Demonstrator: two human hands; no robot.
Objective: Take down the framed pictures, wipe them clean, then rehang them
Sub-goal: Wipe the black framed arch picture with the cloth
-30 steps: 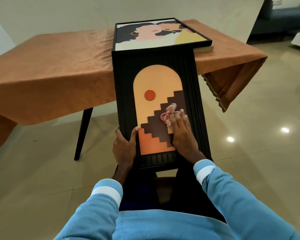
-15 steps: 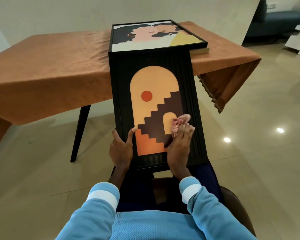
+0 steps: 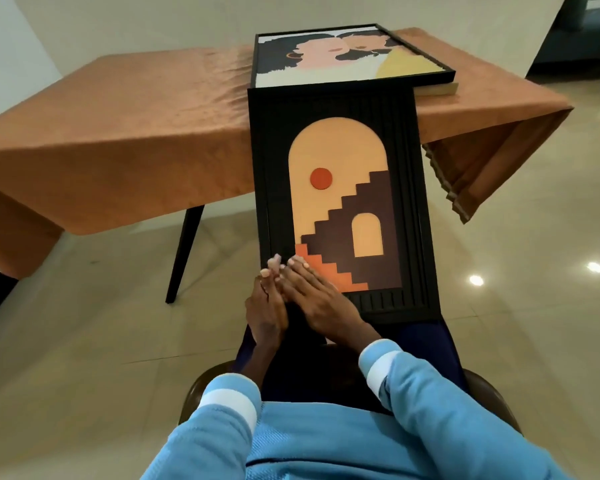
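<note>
From the head view, my left hand (image 3: 266, 308) and right hand (image 3: 321, 299) lie close together, touching side by side, at the near left corner of the arch picture (image 3: 340, 202). The right hand lies flat on that corner with its fingers straight, pressed over the orange steps of the artwork. The left hand sits along the frame's left edge with its fingers pointing away from me; I cannot tell whether it is grasping the edge or only resting there. Something pale pink shows at the fingertips, too small to make out. The arch picture runs away from my hands, its near end on my lap and its far end up against the edge of the worktop (image 3: 136, 116), which is draped in an orange cloth. Beyond it, well past my hands, the portrait picture (image 3: 347, 57) lies flat on the worktop. My blue sleeves (image 3: 430, 393) with white cuffs reach forward, and I sit on a dark chair (image 3: 194, 388) over a glossy tiled floor (image 3: 84, 341).
</note>
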